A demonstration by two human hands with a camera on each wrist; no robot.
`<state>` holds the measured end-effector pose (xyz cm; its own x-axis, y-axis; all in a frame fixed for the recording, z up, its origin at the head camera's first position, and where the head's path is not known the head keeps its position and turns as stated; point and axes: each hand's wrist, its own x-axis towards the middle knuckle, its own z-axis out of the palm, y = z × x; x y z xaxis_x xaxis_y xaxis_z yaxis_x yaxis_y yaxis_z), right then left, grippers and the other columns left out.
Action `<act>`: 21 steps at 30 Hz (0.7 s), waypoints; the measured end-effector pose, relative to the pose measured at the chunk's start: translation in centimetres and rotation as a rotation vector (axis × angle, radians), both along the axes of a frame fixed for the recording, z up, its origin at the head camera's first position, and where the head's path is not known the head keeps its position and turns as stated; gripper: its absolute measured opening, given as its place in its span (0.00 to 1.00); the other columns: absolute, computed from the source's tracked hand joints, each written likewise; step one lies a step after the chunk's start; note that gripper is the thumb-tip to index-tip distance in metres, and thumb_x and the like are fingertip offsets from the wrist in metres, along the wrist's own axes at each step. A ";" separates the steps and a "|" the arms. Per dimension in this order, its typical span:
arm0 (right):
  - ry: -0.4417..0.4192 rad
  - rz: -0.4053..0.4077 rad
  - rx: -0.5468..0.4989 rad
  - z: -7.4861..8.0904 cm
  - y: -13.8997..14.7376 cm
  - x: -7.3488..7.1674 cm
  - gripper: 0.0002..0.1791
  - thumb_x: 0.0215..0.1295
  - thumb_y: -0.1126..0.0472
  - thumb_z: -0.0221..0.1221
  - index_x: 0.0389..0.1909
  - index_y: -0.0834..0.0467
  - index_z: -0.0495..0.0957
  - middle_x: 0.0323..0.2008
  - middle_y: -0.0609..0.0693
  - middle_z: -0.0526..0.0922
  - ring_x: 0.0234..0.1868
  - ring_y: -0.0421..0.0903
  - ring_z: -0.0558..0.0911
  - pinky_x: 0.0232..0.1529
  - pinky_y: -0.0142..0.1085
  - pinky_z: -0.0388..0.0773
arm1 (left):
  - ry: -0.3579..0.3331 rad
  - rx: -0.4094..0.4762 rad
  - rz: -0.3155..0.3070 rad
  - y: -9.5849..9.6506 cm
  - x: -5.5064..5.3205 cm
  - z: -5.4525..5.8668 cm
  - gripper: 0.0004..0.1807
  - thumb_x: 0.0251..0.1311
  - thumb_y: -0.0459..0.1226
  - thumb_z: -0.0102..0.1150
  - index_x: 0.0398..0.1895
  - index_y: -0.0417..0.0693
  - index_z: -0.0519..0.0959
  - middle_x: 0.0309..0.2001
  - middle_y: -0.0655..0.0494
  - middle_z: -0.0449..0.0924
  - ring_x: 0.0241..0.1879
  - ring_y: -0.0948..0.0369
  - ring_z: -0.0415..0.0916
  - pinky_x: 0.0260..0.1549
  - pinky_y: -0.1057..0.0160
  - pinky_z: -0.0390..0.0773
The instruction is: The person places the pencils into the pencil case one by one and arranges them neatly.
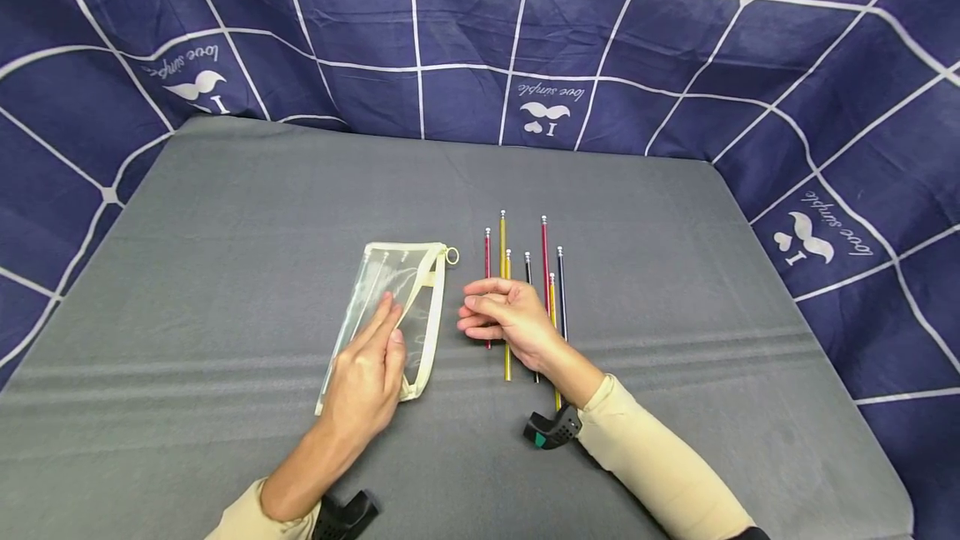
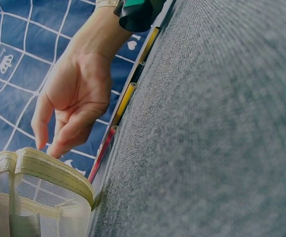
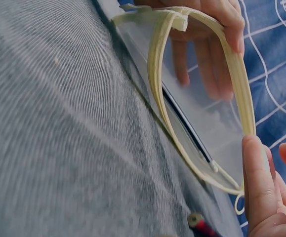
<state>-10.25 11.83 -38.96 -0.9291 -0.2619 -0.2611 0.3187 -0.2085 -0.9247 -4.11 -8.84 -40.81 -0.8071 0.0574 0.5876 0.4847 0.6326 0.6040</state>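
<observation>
A clear zip pouch (image 1: 431, 340) with cream edging lies on the grey table, its mouth gaping toward the right. My left hand (image 1: 367, 373) holds its upper edge; the thumb is on the rim, the other fingers show through the film (image 3: 209, 113). A dark, slim pencil-like rod (image 3: 187, 123) rests inside the pouch. Just right of the mouth hovers my right hand (image 1: 510, 319), its fingers loosely bent with nothing between them. Beneath and beside that hand lie several pencils, including a red pencil (image 1: 488, 252), a yellow pencil (image 1: 508, 365) and a dark blue pencil (image 1: 562, 298).
The grey cloth-covered table (image 1: 225, 215) has low creases across it. A blue curtain (image 1: 465, 32) with white grid lines hangs behind and along both sides. Black wrist devices, such as the right one (image 1: 551, 430), sit under the forearms. A ring zip pull (image 1: 452, 256) sticks out at the pouch's far corner.
</observation>
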 end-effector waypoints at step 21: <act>0.031 -0.044 0.038 -0.3 3.2 0.9 0.18 0.65 0.73 0.57 0.52 0.80 0.70 0.26 0.52 0.85 0.25 0.44 0.86 0.30 0.36 0.85 | -0.007 0.007 -0.001 -0.1 0.0 0.0 0.18 0.64 0.27 0.51 0.55 0.27 0.78 0.60 0.35 0.75 0.57 0.42 0.76 0.52 0.41 0.74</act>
